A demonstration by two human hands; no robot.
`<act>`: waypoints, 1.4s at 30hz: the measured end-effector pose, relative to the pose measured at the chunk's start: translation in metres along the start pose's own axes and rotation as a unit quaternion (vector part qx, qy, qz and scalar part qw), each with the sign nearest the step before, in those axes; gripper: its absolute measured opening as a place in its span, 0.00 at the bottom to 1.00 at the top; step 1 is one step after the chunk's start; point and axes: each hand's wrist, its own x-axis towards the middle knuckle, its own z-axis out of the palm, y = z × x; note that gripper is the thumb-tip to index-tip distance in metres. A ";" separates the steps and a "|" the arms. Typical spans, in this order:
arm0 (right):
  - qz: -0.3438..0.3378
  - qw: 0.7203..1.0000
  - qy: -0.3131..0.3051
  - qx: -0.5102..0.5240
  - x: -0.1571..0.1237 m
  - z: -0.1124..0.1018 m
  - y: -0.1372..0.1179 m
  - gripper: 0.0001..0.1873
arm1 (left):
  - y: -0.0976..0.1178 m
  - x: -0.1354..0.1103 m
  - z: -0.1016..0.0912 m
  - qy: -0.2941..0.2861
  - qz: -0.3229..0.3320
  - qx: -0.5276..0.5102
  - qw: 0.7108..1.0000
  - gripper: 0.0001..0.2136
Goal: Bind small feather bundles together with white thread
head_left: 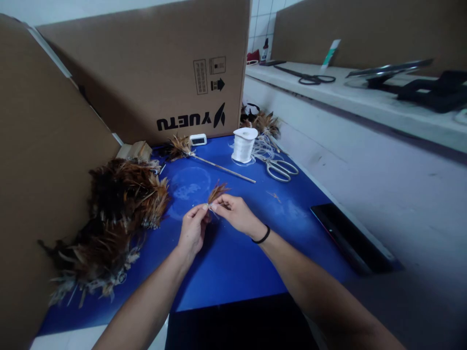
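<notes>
Over the middle of the blue table, my left hand [193,226] and my right hand [235,211] meet at their fingertips. Both pinch the pale base of a small bunch of brown feathers [218,191], whose tips fan up and to the right. The exact grip at the quills is partly hidden by my fingers. Beyond my hands lies a thin stick [226,170] with a feather tuft [179,147] at its left end. Left of my left hand are a big heap of brown and black feathers [127,194] and a second feather pile [104,248].
A spool of white ribbon [243,147] stands at the back, beside metal scissors [280,170]. A small white digital device [198,140] sits against the cardboard wall [146,68]. A dark phone [350,238] lies at right. Black scissors [310,78] rest on the ledge [339,92].
</notes>
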 end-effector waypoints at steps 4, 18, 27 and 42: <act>0.038 0.998 0.030 0.034 0.001 -0.002 -0.003 0.14 | 0.003 0.000 0.001 -0.015 -0.003 -0.010 1.000 0.08; 0.178 0.966 0.022 0.184 0.000 -0.006 -0.010 0.15 | 0.000 0.002 -0.003 0.040 0.097 0.138 0.985 0.09; 0.195 0.961 -0.041 0.191 -0.006 -0.003 -0.016 0.09 | 0.003 -0.002 -0.001 0.043 0.118 0.160 0.979 0.11; 0.066 0.996 0.025 0.057 -0.005 0.014 0.013 0.05 | 0.007 -0.008 0.004 0.025 0.036 0.088 0.995 0.11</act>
